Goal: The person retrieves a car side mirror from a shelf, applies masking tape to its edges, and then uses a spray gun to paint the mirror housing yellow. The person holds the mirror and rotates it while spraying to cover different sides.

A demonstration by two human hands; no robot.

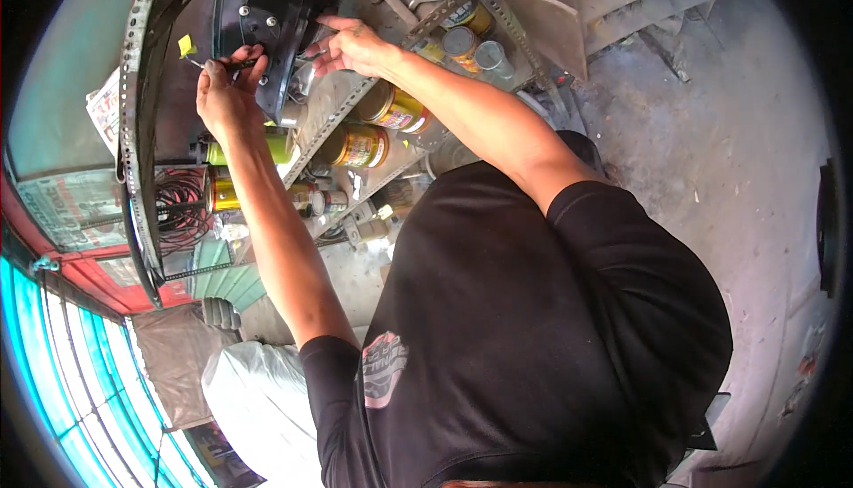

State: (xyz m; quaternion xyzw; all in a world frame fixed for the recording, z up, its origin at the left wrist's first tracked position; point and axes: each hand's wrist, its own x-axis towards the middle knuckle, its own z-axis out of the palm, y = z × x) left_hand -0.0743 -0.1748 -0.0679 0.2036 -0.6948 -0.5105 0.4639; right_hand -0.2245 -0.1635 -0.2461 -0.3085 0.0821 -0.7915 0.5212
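While the left hand is curled shut around a thin screwdriver, its tip pointing at a black panel, the right hand rests half open on the far side of that same panel, fingers spread against its edge and steadying it. The panel stands tilted on edge on a shelf of slotted metal angle, with small screws showing pale on its dark face. A scrap of yellow tape sits just beside the screwdriver's shaft, to the left of the left hand.

Under and between the two forearms, tins crowd the shelf: a yellow-labelled can lies on its side just below the right wrist, a second yellow can lies near it, and two round silver-topped tins stand farther toward the shelf's right edge; what they contain cannot be seen, since all are lidded. A green can and another yellow one lie by the left forearm near the shelf's left edge, beside a coil of red wire. A perforated metal strip curves along the left edge. Below, a white plastic bag sits on the floor, and bare concrete floor spreads to the right.
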